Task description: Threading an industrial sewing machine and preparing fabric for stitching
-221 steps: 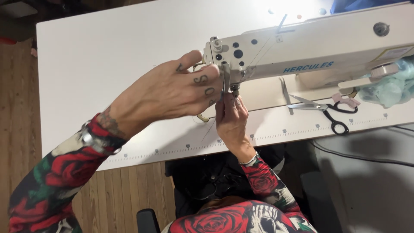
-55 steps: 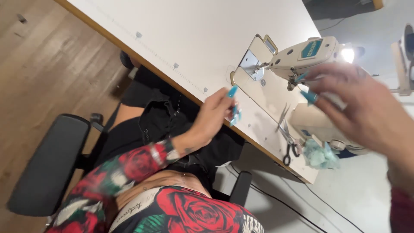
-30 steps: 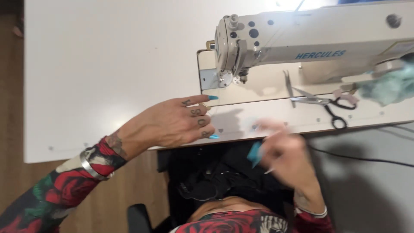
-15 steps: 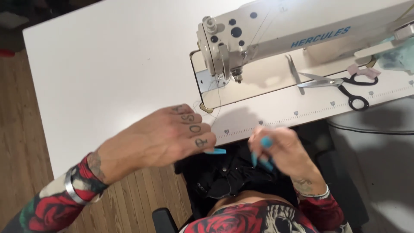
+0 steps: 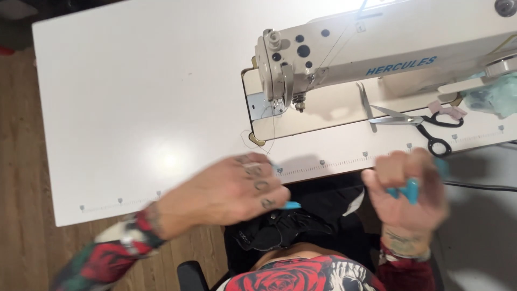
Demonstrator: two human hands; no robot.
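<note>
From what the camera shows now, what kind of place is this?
Probably a sewing workroom: an industrial sewing machine is set into a white table with a ruler edge, and black-handled scissors lie beside it.

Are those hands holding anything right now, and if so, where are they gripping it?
Too blurred to be sure. The left hand hovers over black fabric in the lap; the right hand is curled, showing only turquoise nails, no clear object.

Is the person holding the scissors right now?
No, the scissors lie on the white table by the sewing machine, apart from both hands.
</note>
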